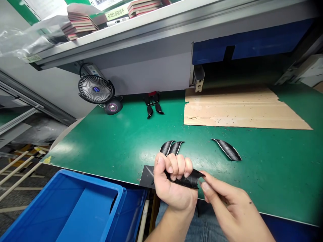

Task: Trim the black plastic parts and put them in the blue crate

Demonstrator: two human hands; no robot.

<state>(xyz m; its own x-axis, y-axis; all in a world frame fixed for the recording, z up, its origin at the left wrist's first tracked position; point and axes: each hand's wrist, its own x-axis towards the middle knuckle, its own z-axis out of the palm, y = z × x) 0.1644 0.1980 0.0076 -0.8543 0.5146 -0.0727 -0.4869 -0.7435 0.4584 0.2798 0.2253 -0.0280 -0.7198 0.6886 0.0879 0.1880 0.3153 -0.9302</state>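
Observation:
My left hand point(174, 185) is curled shut around a black curved strip point(186, 179), with the strip's right end sticking out past my knuckles. My right hand point(227, 205) is at that end, with thumb and forefinger pinching its tip. Two similar black strips with pale edges point(171, 148) lie side by side just beyond my left fingers. A third strip point(227, 149) lies further right on the green mat-topped bench point(113, 141). A dark triangular piece point(147, 176) sits at the bench's near edge, next to my left hand.
A blue plastic crate point(68, 205) stands below the bench at the near left. Further back are a cardboard sheet point(242, 109), a small desk fan point(96, 89), a black clip point(152, 104) and a round dark puck point(113, 107). Stacked booklets point(80, 27) sit on a shelf overhead.

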